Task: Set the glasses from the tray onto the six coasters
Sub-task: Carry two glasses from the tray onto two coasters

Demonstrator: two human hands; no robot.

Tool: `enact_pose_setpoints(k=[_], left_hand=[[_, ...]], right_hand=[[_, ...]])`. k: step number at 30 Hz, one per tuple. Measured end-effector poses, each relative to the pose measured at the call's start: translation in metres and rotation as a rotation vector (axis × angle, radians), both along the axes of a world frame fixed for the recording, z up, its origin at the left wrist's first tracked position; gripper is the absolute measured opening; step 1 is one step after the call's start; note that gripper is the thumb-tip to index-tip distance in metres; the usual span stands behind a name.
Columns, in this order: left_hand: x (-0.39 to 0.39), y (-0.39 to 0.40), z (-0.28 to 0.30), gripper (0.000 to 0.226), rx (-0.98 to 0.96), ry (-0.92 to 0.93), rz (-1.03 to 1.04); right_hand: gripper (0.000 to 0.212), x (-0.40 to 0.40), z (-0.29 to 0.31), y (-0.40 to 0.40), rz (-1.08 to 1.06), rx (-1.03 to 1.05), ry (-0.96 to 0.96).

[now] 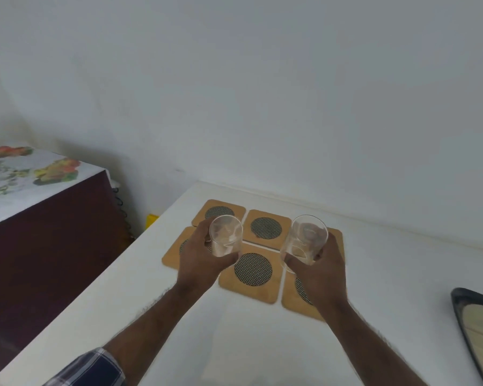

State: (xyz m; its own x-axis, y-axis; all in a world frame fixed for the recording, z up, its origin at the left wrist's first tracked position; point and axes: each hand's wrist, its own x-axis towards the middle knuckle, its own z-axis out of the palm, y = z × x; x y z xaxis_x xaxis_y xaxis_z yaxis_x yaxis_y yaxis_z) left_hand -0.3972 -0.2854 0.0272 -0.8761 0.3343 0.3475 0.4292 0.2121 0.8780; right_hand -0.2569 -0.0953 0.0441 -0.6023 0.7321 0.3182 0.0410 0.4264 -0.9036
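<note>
Both arms extended over coasters (253, 269); left hand (200, 256) gripping glass (225, 235), right hand (322, 270) gripping second glass (304, 242), both tilted.

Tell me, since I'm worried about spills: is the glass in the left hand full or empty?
Empty: the glass in the left hand is clear throughout, no liquid showing.

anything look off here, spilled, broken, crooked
Nothing stands out. The left hand and right hand each hold an empty, intact glass, the left glass and the right glass, above the coasters. The coasters lie flat in a fairly tidy grid on the white table, with no spill visible.
</note>
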Motion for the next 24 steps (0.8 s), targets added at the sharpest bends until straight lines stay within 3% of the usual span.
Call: enact_pose_setpoints(k=[24], left_hand=[[-0.102,-0.029,-0.065,0.082,-0.044,-0.177,0.141]], right_hand=[[0.066,-0.108,-0.029,-0.022,0.153,-0.065,-0.078]])
